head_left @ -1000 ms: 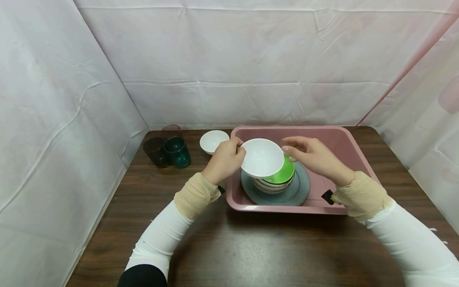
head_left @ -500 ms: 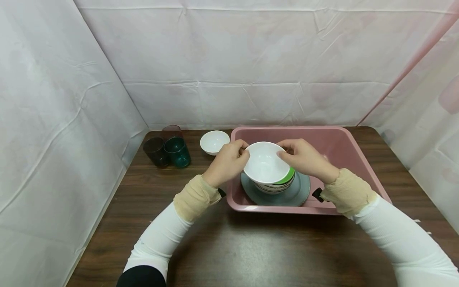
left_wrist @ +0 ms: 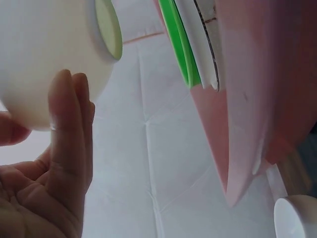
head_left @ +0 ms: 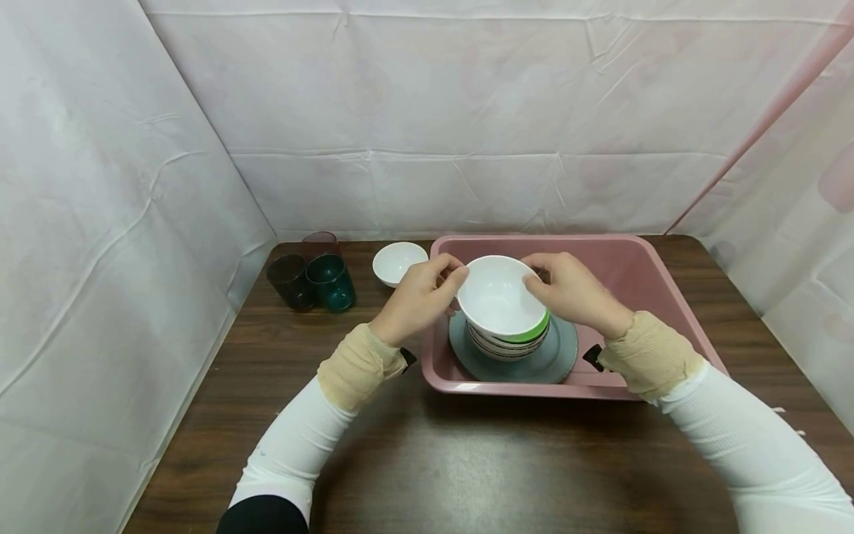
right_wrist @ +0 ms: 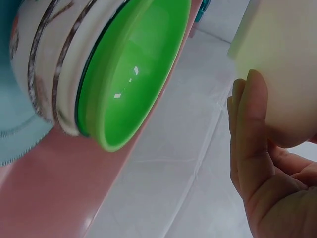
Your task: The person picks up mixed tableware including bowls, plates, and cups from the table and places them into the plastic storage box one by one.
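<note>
In the head view a white bowl (head_left: 500, 295) is held up over a stack of dishes. My left hand (head_left: 422, 295) pinches its left rim, the thumb at the edge and the fingers along the outer wall in the left wrist view. At the opposite rim my right hand (head_left: 575, 291) grips the bowl between thumb and fingers. Below it, apart in both wrist views, a green bowl (right_wrist: 143, 74) tops several patterned white bowls (right_wrist: 64, 64). These rest on a blue-grey plate (head_left: 565, 345) inside a pink basin (head_left: 607, 267).
Left of the basin, a smaller white bowl (head_left: 399, 261) stands on the dark wooden table (head_left: 467, 460). Farther left are a teal glass (head_left: 331, 285), a dark glass (head_left: 291, 283) and a pinkish glass (head_left: 320, 241). White sheeting (head_left: 427, 111) encloses the table's back and sides.
My right hand, apart from the white bowl a second ago, has moved left and taken its right rim. The bowl has shifted slightly right; in the last half second it has risen a little.
</note>
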A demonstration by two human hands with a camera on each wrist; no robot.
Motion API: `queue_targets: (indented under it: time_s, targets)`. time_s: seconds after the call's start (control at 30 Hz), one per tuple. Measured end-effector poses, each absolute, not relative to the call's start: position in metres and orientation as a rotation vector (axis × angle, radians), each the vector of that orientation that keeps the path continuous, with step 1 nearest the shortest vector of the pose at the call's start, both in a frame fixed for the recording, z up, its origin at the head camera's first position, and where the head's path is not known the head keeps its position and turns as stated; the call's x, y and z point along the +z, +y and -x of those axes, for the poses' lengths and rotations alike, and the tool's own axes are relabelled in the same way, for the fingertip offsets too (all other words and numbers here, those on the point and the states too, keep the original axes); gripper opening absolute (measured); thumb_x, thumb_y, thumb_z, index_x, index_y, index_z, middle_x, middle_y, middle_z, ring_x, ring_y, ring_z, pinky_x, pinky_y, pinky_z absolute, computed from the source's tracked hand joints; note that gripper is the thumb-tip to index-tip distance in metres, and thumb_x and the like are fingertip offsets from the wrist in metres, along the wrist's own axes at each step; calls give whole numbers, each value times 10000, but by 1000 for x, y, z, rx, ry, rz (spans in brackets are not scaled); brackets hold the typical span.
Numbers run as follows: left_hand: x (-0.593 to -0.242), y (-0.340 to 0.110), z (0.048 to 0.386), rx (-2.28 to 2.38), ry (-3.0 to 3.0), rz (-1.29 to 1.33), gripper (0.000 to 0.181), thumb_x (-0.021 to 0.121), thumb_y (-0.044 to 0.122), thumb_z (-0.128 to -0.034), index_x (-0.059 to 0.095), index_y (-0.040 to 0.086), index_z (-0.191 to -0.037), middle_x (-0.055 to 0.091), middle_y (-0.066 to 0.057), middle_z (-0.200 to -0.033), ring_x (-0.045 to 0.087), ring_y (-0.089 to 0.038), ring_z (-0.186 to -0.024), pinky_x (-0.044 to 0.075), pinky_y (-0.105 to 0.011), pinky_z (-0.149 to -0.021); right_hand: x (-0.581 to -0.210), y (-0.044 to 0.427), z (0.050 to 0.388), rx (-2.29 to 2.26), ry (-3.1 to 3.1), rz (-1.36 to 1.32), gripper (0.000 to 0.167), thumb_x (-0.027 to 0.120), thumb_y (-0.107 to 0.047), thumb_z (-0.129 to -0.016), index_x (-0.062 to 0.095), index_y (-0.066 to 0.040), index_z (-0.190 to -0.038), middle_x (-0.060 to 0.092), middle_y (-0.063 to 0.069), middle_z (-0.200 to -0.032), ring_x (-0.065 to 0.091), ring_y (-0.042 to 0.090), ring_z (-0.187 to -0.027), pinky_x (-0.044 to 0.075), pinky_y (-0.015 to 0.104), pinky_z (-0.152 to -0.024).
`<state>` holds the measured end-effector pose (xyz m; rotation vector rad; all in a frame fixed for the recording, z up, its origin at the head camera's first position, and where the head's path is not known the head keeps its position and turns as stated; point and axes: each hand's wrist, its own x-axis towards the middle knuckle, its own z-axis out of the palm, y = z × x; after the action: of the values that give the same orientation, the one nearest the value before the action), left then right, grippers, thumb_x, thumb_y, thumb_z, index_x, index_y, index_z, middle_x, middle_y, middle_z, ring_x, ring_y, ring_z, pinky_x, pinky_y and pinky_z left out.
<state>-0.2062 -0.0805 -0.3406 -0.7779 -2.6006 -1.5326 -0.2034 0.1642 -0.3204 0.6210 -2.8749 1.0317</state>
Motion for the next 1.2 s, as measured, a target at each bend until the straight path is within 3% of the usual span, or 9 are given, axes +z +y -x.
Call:
queue_targets:
  time_s: [0.27,0.43,0.6,0.77,0.93,1.03,1.2]
  targets:
    - [-354,-96,208,-1356,-2621,748,193,518,224,-1008,641,91,-1074,674,-49,-991,615,-188,-865,522,-309,-777,-326,176,214,1047,-2879,-524,246,488,-76,-946,657,21,-1096,705,170,-935,618,208,-767,493,269,-642]
    - [-370,-107,209,-1272,-2664,759,274,543,199,-991,600,29,-1198,632,-158,-1180,600,-283,-1068,507,-407,-939,-333,182,223,1022,-2925,-476,255,480,-84,-941,637,32,-1107,696,189,-955,640,258,-830,505,300,-673]
    - [-386,-116,210,-1230,-2682,688,344,569,184,-974,567,-5,-1260,579,-184,-1241,583,-307,-1126,496,-431,-973,-342,185,229,983,-2983,-477,270,473,-89,-936,610,42,-1128,677,205,-995,628,277,-870,503,330,-707]
    - [-404,-116,208,-1287,-2699,543,443,598,184,-948,508,-36,-1322,537,-197,-1274,584,-307,-1141,506,-414,-971,-349,186,233,956,-3039,-473,309,457,-99,-941,582,50,-1181,664,216,-1024,607,272,-864,493,345,-714]
    - [-419,-109,205,-1476,-2717,418,595,628,259,-937,413,-36,-1407,560,-219,-1279,676,-289,-1009,576,-355,-820,-353,185,234,924,-3061,-493,332,450,-94,-944,565,66,-1211,652,224,-1033,569,256,-817,470,353,-705]
    - [-423,-106,203,-1601,-2715,354,566,634,269,-932,451,-19,-1385,644,-194,-1169,703,-231,-910,583,-312,-730,-355,184,234,905,-3066,-501,333,446,-89,-949,558,64,-1223,645,215,-1028,541,235,-779,452,348,-694]
    - [-429,-101,201,-1672,-2685,281,440,609,206,-924,548,-35,-1287,698,-160,-983,661,-169,-818,549,-257,-687,-358,183,234,886,-3076,-510,316,445,-84,-943,556,53,-1205,631,190,-985,508,209,-712,429,331,-652]
